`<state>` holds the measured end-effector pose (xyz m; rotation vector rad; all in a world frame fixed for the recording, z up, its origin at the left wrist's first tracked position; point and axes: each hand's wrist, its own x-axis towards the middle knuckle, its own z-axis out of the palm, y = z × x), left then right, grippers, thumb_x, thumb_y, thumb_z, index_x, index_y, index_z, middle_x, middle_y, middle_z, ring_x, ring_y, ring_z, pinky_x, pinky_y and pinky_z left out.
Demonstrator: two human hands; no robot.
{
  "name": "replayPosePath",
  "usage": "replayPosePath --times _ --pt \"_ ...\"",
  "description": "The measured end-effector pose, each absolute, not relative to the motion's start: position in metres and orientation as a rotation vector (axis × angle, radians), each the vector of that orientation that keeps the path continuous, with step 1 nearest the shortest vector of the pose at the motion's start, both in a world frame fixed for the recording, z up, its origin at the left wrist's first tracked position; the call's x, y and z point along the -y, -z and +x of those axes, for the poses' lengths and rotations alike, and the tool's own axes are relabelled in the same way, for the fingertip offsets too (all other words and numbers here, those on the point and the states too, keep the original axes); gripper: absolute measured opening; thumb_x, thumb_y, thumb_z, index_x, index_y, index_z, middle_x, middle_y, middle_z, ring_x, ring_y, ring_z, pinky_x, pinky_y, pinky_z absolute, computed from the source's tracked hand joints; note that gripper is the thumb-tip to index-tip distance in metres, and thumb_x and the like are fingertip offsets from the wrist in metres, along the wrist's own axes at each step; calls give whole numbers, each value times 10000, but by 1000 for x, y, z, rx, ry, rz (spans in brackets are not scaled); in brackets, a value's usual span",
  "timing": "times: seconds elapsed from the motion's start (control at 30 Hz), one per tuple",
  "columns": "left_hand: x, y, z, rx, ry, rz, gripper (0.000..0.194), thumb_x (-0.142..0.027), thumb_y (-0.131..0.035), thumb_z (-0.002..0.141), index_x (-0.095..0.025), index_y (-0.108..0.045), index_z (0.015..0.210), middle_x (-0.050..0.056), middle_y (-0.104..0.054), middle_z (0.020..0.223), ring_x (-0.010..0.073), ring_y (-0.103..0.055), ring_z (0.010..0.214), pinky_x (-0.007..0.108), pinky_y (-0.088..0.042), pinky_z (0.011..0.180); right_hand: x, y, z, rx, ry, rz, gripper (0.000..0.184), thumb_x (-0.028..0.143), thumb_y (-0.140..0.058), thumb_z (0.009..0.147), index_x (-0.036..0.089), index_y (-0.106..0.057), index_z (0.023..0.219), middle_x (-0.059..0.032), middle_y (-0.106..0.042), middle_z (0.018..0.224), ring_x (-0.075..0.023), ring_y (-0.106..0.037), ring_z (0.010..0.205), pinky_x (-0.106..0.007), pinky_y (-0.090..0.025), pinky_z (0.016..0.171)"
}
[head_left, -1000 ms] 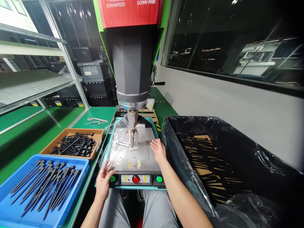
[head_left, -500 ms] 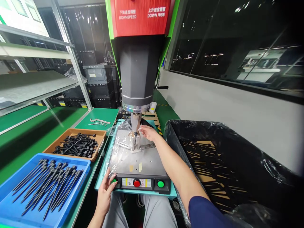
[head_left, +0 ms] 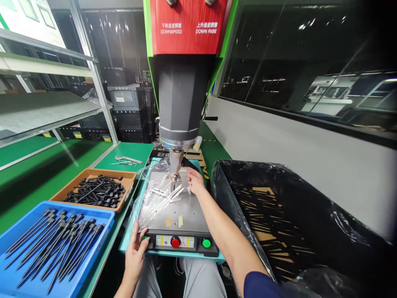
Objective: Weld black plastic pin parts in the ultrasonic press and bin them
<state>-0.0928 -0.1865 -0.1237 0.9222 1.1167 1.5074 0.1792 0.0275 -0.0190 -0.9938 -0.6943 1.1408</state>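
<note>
Right hand [head_left: 196, 182], beside the fixture [head_left: 173, 188] on the person's right: thumb and fingers set narrow, near the clear film [head_left: 159, 203]; whether they grip it cannot be told. Left hand [head_left: 134, 256], nearer the person and to the left of the fixture: fingers apart, at the left green button [head_left: 144, 239]; pressure on the button cannot be judged. The film lies to the left of the fixture and partly across its front. Its bright folds slant from near left towards far right.

The black part [head_left: 175, 177] is in the fixture, head uppermost, long axis roughly upright; its lower end is hard to make out. State of the work, as judged: the part is placed, but is not out of the fixture; whether the tool tip [head_left: 176, 159] above touches it is unclear. Similar parts lie left of the fixture, loosely heaped in the brown tray [head_left: 62, 188] and, nearer the person, spread with heads pointing away in the blue tray [head_left: 107, 215]. Others lie in rows to its right, within the lined bin [head_left: 229, 203].
</note>
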Motion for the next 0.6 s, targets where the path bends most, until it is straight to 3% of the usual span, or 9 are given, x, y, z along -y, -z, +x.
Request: replayPosePath --times 0.23,0.6 --pt "193 120 -85 -1099 -1463 981 717 -395 -735 760 -377 -433 1409 26 -236 1586 318 -509 1267 360 -529 945 -17 24 188 660 -1106 -996 236 191 -719 647 207 -678 879 -13 -686 915 -35 -420 433 -159 -258 356" --pt "188 128 -80 -1014 -1429 960 624 -335 -722 783 -353 -489 1362 46 -269 1574 307 -519 1259 293 -546 890 -15 38 198 657 -1081 -1087 248 188 -726 684 193 -654 921 -15 -683 822 -42 -408 405 -155 -266 338"
